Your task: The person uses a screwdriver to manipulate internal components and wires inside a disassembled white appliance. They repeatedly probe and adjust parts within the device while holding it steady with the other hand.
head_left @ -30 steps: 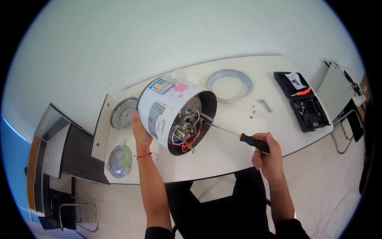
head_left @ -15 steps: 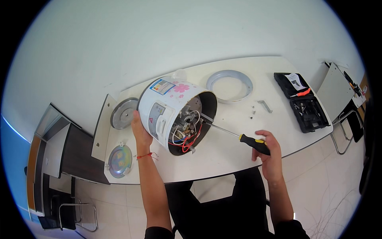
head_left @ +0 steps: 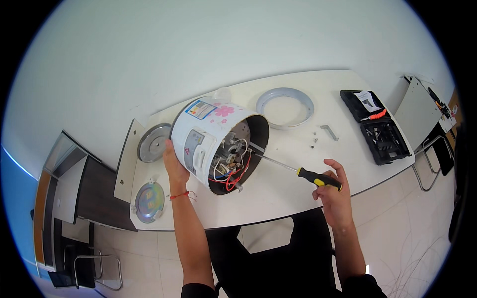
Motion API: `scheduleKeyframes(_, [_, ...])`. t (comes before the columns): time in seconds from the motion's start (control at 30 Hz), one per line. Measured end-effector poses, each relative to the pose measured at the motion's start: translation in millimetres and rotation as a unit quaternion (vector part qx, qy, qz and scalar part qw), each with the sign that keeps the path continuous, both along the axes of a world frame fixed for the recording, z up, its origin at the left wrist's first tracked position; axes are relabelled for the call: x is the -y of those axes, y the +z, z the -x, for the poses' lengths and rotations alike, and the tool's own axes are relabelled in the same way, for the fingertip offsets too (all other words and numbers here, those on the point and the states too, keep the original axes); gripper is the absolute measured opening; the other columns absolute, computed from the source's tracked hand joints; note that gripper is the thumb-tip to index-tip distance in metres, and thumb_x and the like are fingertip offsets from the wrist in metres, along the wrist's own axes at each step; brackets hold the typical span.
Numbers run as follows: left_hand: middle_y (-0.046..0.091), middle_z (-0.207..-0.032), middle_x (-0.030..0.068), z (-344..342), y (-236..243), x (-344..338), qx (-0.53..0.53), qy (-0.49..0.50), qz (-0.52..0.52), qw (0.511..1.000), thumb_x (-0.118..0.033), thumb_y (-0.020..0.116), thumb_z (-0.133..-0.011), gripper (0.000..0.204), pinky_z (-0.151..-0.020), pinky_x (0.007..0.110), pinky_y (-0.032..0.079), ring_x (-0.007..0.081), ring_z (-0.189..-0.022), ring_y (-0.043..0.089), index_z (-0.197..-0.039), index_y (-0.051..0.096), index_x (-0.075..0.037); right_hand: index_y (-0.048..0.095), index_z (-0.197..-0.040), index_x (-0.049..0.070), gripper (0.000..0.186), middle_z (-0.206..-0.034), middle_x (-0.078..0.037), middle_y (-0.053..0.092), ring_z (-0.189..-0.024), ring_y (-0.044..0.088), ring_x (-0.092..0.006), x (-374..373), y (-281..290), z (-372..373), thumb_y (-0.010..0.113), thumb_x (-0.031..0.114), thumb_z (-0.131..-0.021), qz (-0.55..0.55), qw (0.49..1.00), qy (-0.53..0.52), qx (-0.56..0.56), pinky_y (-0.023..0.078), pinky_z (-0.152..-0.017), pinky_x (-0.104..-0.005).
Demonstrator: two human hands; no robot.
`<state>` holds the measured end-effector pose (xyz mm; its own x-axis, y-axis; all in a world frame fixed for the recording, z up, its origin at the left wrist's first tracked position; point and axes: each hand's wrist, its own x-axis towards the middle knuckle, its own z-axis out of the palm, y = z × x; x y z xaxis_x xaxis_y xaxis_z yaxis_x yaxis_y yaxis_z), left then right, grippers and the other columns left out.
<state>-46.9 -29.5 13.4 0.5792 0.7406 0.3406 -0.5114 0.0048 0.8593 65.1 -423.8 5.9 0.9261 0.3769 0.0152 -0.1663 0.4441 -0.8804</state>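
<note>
A white rice cooker body (head_left: 211, 124) with pink flowers lies tilted on its side, its open underside turned right. Wires and electrical parts (head_left: 232, 164) show inside. Against its lower left end my left hand (head_left: 175, 164) grips and steadies it. My right hand (head_left: 336, 191) has the black and yellow handle of a screwdriver (head_left: 318, 180) between thumb and fingers, with the index finger lifted off. The shaft reaches into the cooker's underside beside a metal bracket; its tip is too small to make out.
Behind the cooker's right side lies a grey ring (head_left: 260, 107). A metal strip (head_left: 329, 132) and several small screws (head_left: 313, 143) sit nearby. An open black tool case (head_left: 385, 144) stands far right. Left are a metal lid (head_left: 149, 144) and a round plate (head_left: 148, 201).
The screwdriver handle has turned, its yellow patch now lower. My right fingers have shifted on it, the index finger raised further. My left hand keeps its place on the cooker.
</note>
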Motion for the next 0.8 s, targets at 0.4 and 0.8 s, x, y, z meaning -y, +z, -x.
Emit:
scheduleKeyframes(0.4, [0.068,-0.122,0.0147,4,2,1,-0.004,0.012,-0.012,1.0,-0.055,0.048,-0.104,0.068,-0.09,0.036,0.056,0.0226,-0.105,0.068,-0.13,0.059,0.007,0.054,-0.128,0.001,0.035,-0.073,-0.003,0.056,-0.05,0.048,-0.0101,6,7,-3,0.054,0.016,-0.097,0.036,0.997,0.063,0.015,0.036,-0.046,-0.0228])
scheduleKeyframes(0.8, [0.068,-0.122,0.0147,4,4,3,-0.004,0.012,-0.014,1.0,-0.054,0.047,-0.105,0.066,-0.091,0.036,0.055,0.0223,-0.106,0.068,-0.13,0.058,0.007,0.055,-0.127,0.001,0.034,-0.099,-0.01,0.064,-0.047,0.048,-0.0123,16,7,-7,0.052,0.021,-0.1,0.016,0.988,0.138,-0.073,0.037,-0.045,-0.0262])
